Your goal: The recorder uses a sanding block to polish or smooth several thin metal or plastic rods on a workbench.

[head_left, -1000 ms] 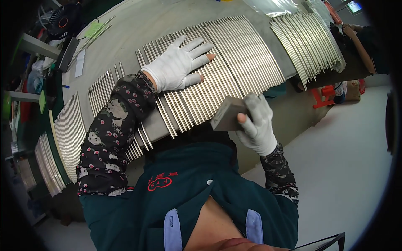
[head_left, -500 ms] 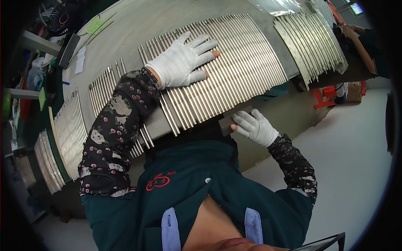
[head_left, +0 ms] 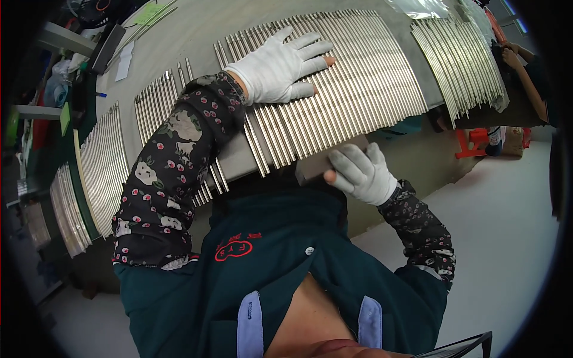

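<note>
My left hand point(head_left: 280, 67), in a white glove with some fingertips bare, lies flat with fingers spread on a wide row of shiny metal rods point(head_left: 364, 77). The rods lie side by side on the grey table. My right hand point(head_left: 365, 174), gloved the same way, is closed around a dark grey-brown rectangular block point(head_left: 314, 167). The block is at the near ends of the rods, by the table's front edge; whether it touches them I cannot tell. Part of the block is hidden behind my fingers.
More metal rods lie in groups at the left point(head_left: 104, 167) and at the far right point(head_left: 456, 65). Clear plastic sheeting point(head_left: 421, 8) is at the back. A co-worker's arm point(head_left: 525, 77) shows at the right, above a red stool point(head_left: 471, 143). A paper strip point(head_left: 124, 61) lies at the back left.
The view has shifted, so the table and rods sit a little higher and further right. My right hand has brought the block leftward along the rod ends; my left hand stays on the rods.
</note>
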`<state>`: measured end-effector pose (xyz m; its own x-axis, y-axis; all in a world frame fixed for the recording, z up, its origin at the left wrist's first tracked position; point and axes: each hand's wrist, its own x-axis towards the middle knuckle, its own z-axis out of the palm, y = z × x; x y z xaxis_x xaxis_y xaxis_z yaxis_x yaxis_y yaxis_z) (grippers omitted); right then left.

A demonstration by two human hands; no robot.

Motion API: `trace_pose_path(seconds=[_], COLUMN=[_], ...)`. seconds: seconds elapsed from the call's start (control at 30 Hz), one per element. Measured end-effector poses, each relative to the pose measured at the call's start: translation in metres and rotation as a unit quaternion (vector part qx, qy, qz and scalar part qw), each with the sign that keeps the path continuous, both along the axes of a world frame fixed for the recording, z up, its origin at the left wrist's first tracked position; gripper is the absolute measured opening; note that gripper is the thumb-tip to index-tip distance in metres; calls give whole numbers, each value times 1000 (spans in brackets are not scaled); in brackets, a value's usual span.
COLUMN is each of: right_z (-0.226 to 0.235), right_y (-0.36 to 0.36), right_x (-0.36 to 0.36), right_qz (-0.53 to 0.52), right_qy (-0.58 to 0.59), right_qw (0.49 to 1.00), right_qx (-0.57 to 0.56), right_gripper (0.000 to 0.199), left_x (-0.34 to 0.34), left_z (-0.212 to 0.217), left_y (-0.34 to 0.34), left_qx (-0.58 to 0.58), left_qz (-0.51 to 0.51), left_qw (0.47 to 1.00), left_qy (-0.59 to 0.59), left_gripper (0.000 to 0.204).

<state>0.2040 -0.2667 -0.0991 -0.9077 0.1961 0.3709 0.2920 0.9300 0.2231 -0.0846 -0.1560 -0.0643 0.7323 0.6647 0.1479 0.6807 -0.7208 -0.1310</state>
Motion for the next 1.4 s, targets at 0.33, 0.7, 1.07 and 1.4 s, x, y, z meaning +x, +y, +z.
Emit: trace_pose_path(seconds=[0.33,0.7,1.07,1.4], right_z=[-4,16,8,-34], right_y=[-29,-59,-30,-137], right_x=[-27,-87,50,-16], right_qz=[3,24,-26,-40], right_qy=[-6,-17,55,97], right_qw=[1000,999,996,994], right_qx=[12,-28,-71,-27], right_gripper=[21,27,31,40], left_x=[1,-28,-65,-116], left_z=[-18,12,18,-28], left_y=[-16,-31,-46,-171], left_qx=[-27,-48,1,35], left_qz=[-7,7,-51,-11], left_qw=[1000,999,992,999], left_qy=[-15,5,-113,22], left_gripper=[65,65,79,78])
